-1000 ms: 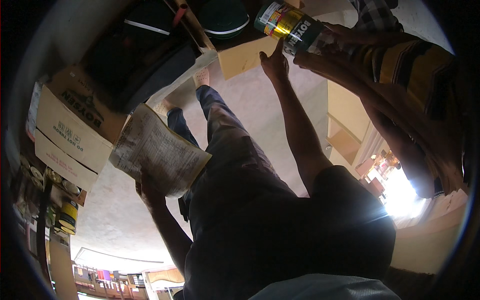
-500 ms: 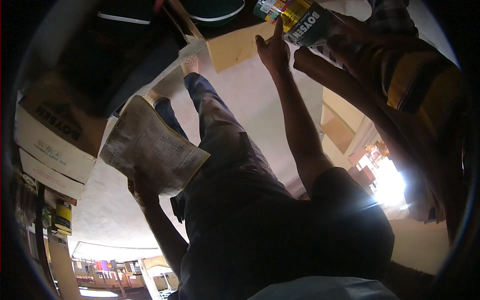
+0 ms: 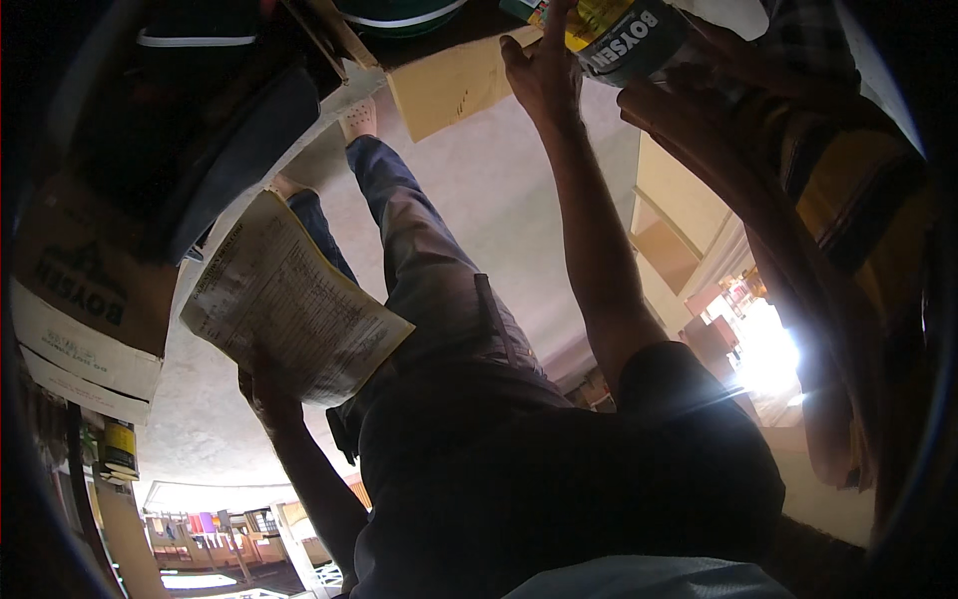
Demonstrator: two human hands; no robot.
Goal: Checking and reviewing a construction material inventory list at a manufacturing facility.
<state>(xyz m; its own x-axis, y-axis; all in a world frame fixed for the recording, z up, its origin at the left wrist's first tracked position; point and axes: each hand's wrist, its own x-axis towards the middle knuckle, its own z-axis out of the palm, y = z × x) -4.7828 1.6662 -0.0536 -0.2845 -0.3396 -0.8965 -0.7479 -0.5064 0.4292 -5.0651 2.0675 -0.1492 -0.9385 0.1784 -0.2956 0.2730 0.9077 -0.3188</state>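
Note:
My left hand (image 3: 271,401) is closed on the lower edge of several printed sheets (image 3: 299,299), which look like a filled-in form with a yellowish sheet behind. The sheets tilt in front of my legs. Raised at the top, my right hand (image 3: 549,85) has its thumb apart and index finger stretched up against or just in front of a paint can (image 3: 639,45), dark green and yellow with a multicoloured part. Whether the finger touches the can is unclear. Another person (image 3: 848,200) in a striped shirt holds the can from the right, with their hands in shadow.
Cardboard boxes (image 3: 95,270) are stacked at the left, above a small yellow-and-black can (image 3: 120,449). An open carton flap (image 3: 449,90) juts out at the top, beside dark pails with pale handles (image 3: 399,20). Bright daylight enters at the right and lower left.
The view has shifted slightly. The can and my right hand sit a little higher and nearer the top edge, while the sheets appear slightly further left. Both hands keep much the same pose.

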